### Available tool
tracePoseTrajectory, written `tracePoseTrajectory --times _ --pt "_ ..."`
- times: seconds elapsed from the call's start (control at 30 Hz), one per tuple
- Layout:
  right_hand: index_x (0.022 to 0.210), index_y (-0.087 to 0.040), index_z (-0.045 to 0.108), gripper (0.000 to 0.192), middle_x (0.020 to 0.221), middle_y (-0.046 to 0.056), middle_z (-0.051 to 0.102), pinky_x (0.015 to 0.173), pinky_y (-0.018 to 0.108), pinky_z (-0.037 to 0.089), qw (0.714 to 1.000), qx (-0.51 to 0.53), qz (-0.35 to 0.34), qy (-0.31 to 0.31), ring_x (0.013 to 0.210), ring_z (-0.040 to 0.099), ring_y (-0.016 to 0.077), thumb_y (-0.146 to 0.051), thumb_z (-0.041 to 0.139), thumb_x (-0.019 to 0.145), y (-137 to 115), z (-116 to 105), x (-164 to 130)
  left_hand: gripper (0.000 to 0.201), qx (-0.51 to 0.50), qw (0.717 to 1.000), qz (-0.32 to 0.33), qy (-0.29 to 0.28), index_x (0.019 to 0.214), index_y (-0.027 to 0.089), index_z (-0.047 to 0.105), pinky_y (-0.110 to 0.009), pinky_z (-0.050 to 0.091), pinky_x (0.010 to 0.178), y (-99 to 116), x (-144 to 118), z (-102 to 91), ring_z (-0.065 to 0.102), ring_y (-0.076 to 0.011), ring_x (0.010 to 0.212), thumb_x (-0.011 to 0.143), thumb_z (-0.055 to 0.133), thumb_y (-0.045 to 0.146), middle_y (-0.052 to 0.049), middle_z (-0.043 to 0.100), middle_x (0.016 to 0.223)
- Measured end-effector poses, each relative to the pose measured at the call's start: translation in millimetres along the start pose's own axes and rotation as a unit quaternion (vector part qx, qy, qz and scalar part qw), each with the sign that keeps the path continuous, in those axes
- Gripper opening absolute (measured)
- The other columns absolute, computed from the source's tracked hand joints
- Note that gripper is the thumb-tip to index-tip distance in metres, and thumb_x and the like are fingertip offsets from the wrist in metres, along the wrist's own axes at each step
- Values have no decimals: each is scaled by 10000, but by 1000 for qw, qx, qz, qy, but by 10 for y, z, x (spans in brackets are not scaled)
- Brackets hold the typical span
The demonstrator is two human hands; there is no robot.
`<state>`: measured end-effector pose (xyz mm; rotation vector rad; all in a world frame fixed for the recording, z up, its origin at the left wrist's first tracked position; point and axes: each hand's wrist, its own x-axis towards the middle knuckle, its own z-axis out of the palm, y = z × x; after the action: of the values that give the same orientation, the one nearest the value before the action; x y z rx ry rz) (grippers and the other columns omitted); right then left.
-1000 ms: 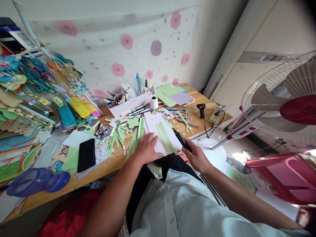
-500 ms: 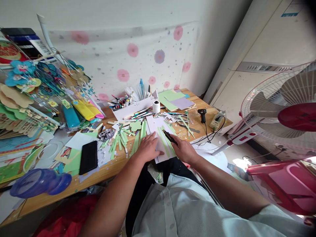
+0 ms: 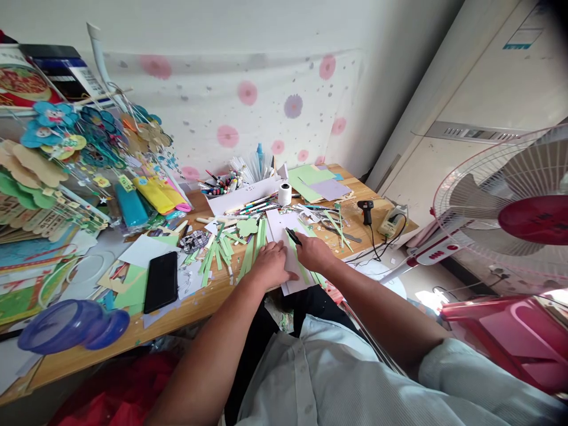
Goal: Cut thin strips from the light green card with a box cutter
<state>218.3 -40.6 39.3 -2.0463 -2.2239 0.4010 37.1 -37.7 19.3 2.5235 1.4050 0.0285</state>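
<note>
My left hand (image 3: 271, 265) lies flat on a white sheet (image 3: 290, 285), its thumb stretched out to the right and nothing gripped. Fingers of my right hand (image 3: 314, 254) are wrapped round a slim black tool (image 3: 293, 236) that looks like a utility knife, its front end pointing away from me over the sheet. Narrow light-green paper strips lie on the sheet under and beside my right hand, partly covered by it. More green paper strips (image 3: 248, 258) are spread left of my left hand, near a green cloud-shaped cutout (image 3: 247, 227).
A phone (image 3: 160, 282) and purple cup (image 3: 73, 326) lie at the left. Behind the sheet stand a white spool (image 3: 284, 194) and a marker box (image 3: 244, 195). A corded glue gun (image 3: 366, 211), power strip (image 3: 392, 221) and fan (image 3: 510, 207) are on the right.
My right hand has moved a little away from me and left, carrying the black tool along the sheet. My left hand stays on the sheet. The view has shifted slightly.
</note>
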Motion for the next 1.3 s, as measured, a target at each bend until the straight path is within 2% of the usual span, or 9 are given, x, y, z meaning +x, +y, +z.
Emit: tracePoseTrajectory --times 0.3,0.63,0.77,0.9,1.1,1.23,1.3 --pt "1624 -161 513 558 1298 208 786 963 397 524 999 -26 -1 -23 1172 754 343 -278 461 1081 -96 -25 -21 806 3 1000 7 5 1451 189 654 -542 387 1267 -37 -7 38 424 -399 1571 852 786 712 -192 470 1721" --pt "1417 -163 646 408 1211 185 804 901 361 516 998 -52 -18 -40 1100 767 324 -239 458 1063 -148 -147 -131 831 -13 1000 5 -3 1505 195 609 -541 347 1299 -39 -15 35 377 -400 1611 861 791 687 -184 443 1742" --pt "1443 -168 646 430 1203 183 809 874 357 504 997 -57 -25 -44 1068 772 325 -252 461 1064 -102 -146 -376 799 -16 1000 5 9 1509 227 600 -564 343 1293 -40 -16 59 378 -410 1611 868 791 666 -177 428 1752" --pt "1459 -194 648 431 1161 165 819 843 346 489 997 -52 -19 -57 1019 779 315 -271 476 1072 -65 -166 -745 785 -15 1000 3 9 1513 238 594 -593 327 1294 -31 -8 68 375 -426 1609 875 792 651 -179 428 1749" --pt "1489 -179 655 456 1181 164 818 934 366 476 995 -51 -27 -82 1039 770 323 -273 463 1087 -54 -253 -1300 806 9 1000 7 11 1473 195 628 -527 349 1277 -9 4 61 404 -398 1581 862 787 696 -181 455 1729" --pt "1607 -166 573 550 1167 173 822 857 365 497 993 -47 -3 -109 994 778 331 -283 491 1076 -26 -313 -1639 844 5 1000 3 8 1490 183 619 -531 326 1291 -9 10 70 386 -419 1591 848 802 699 -184 447 1735" --pt "1588 -183 605 542 1147 165 827 822 358 502 991 -35 -6 -131 979 781 328 -264 508 1062 4 -378 -1793 848 8 1000 4 7 1497 177 614 -520 323 1293 -11 13 71 385 -412 1594 850 806 691 -191 442 1738"
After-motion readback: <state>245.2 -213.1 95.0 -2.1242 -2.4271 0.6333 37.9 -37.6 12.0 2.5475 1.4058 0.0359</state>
